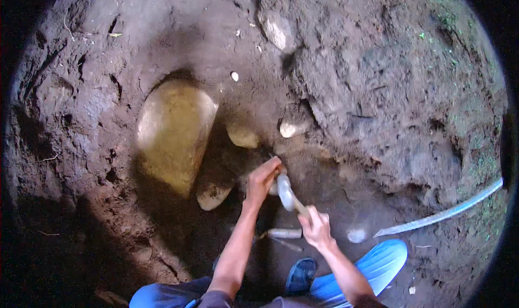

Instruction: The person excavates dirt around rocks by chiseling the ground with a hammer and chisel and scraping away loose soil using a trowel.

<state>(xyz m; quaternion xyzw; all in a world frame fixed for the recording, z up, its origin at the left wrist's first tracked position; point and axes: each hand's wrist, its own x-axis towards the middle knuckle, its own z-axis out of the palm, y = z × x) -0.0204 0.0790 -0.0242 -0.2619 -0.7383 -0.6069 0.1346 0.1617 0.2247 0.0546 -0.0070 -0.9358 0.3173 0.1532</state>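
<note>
Near the middle of the dug hollow, my left hand [263, 179] is closed around a slim tool; only a thin dark tip shows beyond the fingers, and its kind stays unclear. My right hand [317, 229] grips the wooden handle of a hammer [286, 193]. The hammer's pale grey head is right beside my left hand, at the tool's rear end. Just beyond my left hand a rounded stone [242, 135] sits in the soil. Another stone [213, 195] lies to its left. On the ground between my forearms are a pale cylindrical piece [285, 233] and a thin stick [287, 245].
A large flat yellowish stone [175, 138] is set in the earth at left. Rough soil banks [378, 86] rise on the right. A long pale curved strip [440, 212] lies at right, near a small whitish stone [357, 235]. My shoe [301, 275] is below.
</note>
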